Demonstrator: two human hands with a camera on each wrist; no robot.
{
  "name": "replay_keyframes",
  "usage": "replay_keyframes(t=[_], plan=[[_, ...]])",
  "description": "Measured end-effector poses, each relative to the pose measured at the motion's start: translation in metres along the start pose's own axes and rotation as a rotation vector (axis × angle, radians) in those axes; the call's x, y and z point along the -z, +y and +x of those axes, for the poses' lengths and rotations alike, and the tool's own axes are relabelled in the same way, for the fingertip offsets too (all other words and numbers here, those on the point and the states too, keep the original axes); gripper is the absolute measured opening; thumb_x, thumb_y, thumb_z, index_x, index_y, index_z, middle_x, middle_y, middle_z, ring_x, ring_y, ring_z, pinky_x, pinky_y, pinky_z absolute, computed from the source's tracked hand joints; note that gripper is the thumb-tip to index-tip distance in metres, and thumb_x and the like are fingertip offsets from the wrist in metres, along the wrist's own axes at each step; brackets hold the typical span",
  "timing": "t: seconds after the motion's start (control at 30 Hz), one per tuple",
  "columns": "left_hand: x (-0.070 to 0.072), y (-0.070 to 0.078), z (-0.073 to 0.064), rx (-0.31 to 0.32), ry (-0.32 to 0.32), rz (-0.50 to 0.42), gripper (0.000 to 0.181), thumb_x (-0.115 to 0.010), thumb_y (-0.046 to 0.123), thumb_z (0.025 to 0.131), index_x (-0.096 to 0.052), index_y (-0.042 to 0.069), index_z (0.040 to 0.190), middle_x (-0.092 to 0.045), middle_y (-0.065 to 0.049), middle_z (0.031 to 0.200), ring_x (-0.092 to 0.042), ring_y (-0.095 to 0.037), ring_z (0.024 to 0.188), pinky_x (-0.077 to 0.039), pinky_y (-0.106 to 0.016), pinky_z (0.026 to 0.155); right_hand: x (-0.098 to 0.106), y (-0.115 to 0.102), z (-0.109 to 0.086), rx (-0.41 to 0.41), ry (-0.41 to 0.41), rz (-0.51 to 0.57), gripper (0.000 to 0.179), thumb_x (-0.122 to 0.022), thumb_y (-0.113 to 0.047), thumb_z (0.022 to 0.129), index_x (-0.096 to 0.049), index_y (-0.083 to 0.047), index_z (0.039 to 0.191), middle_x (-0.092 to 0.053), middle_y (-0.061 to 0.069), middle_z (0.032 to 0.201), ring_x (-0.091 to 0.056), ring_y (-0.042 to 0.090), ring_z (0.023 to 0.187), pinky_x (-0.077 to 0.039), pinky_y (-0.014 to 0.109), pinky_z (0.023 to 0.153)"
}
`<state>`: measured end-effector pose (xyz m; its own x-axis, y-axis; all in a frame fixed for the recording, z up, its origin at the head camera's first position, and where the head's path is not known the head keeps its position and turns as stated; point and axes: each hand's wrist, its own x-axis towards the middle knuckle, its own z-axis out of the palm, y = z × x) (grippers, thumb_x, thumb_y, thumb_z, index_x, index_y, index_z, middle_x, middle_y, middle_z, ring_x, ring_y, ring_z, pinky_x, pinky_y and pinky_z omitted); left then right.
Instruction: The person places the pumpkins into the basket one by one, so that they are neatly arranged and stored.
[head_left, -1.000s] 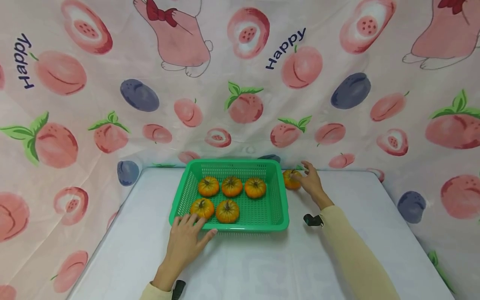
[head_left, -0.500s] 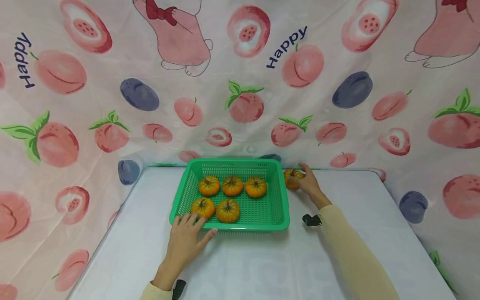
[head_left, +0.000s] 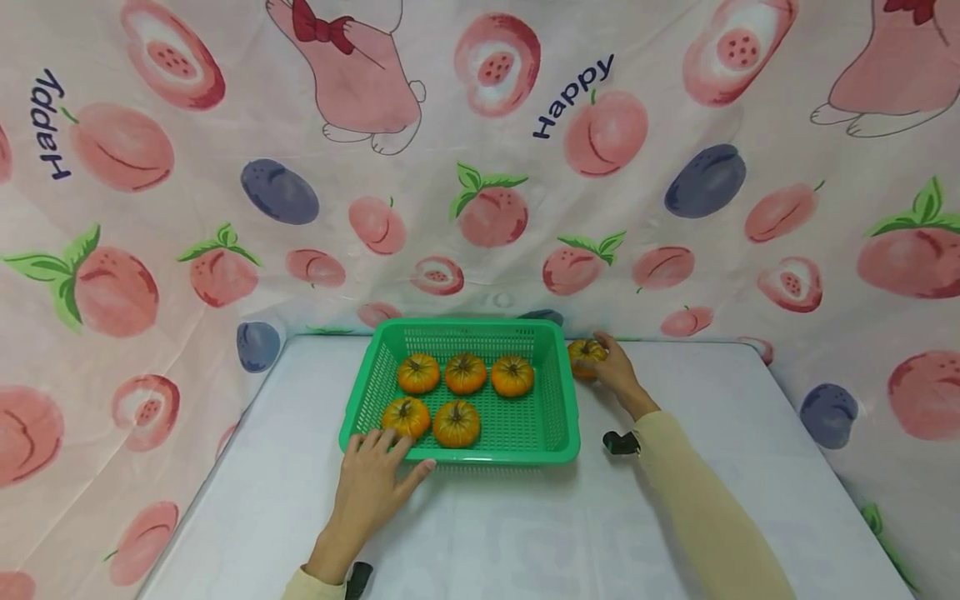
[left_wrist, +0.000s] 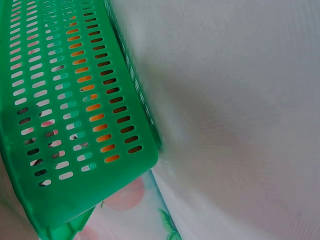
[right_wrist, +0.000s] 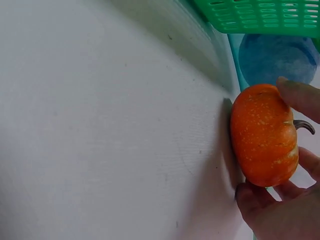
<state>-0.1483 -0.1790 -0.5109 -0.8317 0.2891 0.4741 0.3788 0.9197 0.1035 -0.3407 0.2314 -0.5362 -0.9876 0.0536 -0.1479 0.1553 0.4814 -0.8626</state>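
Beside the right end of a green plastic basket (head_left: 495, 457), my right hand (head_left: 617, 368) grips a small orange pumpkin (right_wrist: 262, 137). The right wrist view has its thumb on one side and fingertips on the other, with the curved brown stem between them; the pumpkin sits close over the white table. Several similar pumpkins (head_left: 457, 423) lie inside the basket, stems up. My left hand (head_left: 369, 483) rests at the basket's front-left rim, fingers reaching over it and thumb spread outward along the front. In the left wrist view the perforated basket wall (left_wrist: 70, 115) fills the left side.
The basket stands on a white table (head_left: 525, 533) near its back edge. Behind and around it hangs a pink sheet (head_left: 480, 150) printed with peaches and rabbits. Inside the basket, bare green floor (head_left: 517, 425) shows at the front right.
My right hand has closed in around the pumpkin beside the basket, its raised finger coming down and the wrist shifting slightly left. The left hand and the basket have stayed in place.
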Motion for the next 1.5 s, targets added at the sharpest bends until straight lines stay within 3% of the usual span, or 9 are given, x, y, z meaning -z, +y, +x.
replay_keyframes(t=[0.33,0.77,1.3,1.5], plan=[[0.000,0.001,0.000,0.003,0.005,0.000,0.043,-0.062,0.061,0.087,-0.068,0.020,0.098,-0.066,-0.003,0.098,-0.056,-0.025,0.090,-0.039,-0.044,0.083,0.000,0.002,-0.003,0.012,0.009,-0.016,0.075,-0.072,-0.027,0.089,-0.033,-0.010,0.151,-0.033,0.022,0.155,-0.038,0.040,0.137,-0.032,0.054,0.114],[-0.001,0.000,-0.001,0.002,0.007,0.006,0.043,-0.061,0.061,0.087,-0.067,0.020,0.097,-0.066,-0.002,0.097,-0.056,-0.024,0.090,-0.039,-0.044,0.084,0.005,0.002,-0.013,-0.005,0.014,-0.032,0.077,-0.072,-0.029,0.089,-0.031,-0.010,0.152,-0.030,0.023,0.156,-0.037,0.041,0.139,-0.033,0.055,0.114],[-0.001,-0.001,-0.002,0.009,0.004,0.004,0.045,-0.062,0.060,0.088,-0.070,0.017,0.099,-0.066,-0.003,0.099,-0.057,-0.026,0.091,-0.040,-0.046,0.084,0.014,-0.014,-0.029,0.050,0.025,-0.031,0.077,-0.072,-0.027,0.089,-0.031,-0.012,0.152,-0.032,0.020,0.156,-0.036,0.038,0.140,-0.032,0.054,0.115],[-0.001,0.001,-0.001,0.006,0.010,-0.005,0.045,-0.062,0.060,0.087,-0.070,0.017,0.098,-0.066,-0.003,0.098,-0.057,-0.025,0.090,-0.040,-0.045,0.084,0.021,-0.026,-0.037,0.089,0.027,-0.015,0.075,-0.072,-0.025,0.089,-0.033,-0.012,0.151,-0.036,0.020,0.152,-0.041,0.039,0.134,-0.036,0.054,0.112]])
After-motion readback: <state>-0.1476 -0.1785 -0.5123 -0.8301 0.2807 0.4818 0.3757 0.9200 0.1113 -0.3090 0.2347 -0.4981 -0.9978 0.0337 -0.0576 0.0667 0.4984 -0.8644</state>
